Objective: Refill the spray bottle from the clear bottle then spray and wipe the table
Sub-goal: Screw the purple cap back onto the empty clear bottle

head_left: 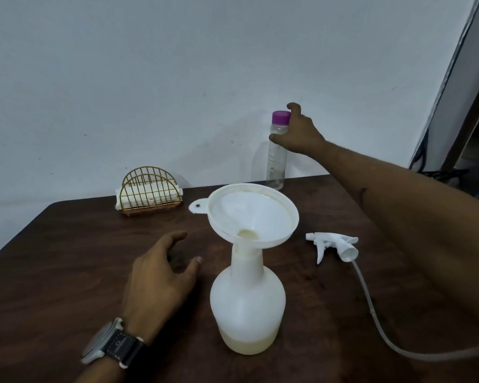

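Step in hand: by my judgement, taking hold of the clear bottle so it can be poured into the spray bottle.
Right hand: upper right of centre, at the clear bottle's neck; the thumb lies on the front of the bottle and a finger rises behind the purple cap. I cannot tell whether the grasp is closed.
Left hand: lower left of centre, released, with loosely curved fingers holding nothing, just beside the spray bottle.
Clear bottle: upright at the far edge of the counter, behind the funnel, cap on.
Spray bottle: centre of the frame, upright, the funnel seated in its neck, a little pale liquid at the bottom.
Spray head: lying on the counter right of the funnel, its tube trailing to the lower right.
Doing it well: grip the body below the cap, since the bottle is tall and narrow and may tip. Unscrew the cap before pouring. Steady the spray bottle with the left hand, because the wide funnel looks top-heavy. Pour slowly into the funnel's middle.
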Available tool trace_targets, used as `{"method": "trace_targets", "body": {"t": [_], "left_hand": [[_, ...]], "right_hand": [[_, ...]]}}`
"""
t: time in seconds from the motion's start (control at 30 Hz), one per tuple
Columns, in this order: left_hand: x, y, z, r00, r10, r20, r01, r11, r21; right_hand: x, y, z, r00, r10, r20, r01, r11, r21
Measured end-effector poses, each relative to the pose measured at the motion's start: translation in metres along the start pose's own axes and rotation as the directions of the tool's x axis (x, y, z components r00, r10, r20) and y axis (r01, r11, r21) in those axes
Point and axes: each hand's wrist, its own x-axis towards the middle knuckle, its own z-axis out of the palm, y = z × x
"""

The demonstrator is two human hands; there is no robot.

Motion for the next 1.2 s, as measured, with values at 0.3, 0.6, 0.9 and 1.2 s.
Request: {"method": "trace_targets", "body": {"t": [0.3, 0.6, 0.9, 1.2], "left_hand": [[-0.002, 0.001, 0.002, 0.999, 0.014, -0.029, -0.015, 1.000, -0.009], [-0.004, 0.001, 0.003, 0.999, 0.021, -0.042, -0.021, 1.000, -0.007], [-0.008, 0.004, 0.000, 0.999, 0.001, -0.042, -0.001, 1.000, -0.010], [-0.030, 0.019, -0.013, 0.999, -0.004, -0.039, 0.001, 0.995, -0.096]], "right_hand": [[-0.003, -0.007, -0.004, 0.999, 0.025, 0.023, -0.026, 1.000, 0.004], [-0.007, -0.008, -0.005, 0.999, 0.022, 0.040, -0.023, 0.999, 0.030], [-0.016, -0.012, -0.018, 0.995, 0.081, 0.065, -0.083, 0.996, 0.018], [-0.116, -0.078, -0.082, 0.989, 0.136, 0.066, -0.146, 0.972, 0.183]]}}
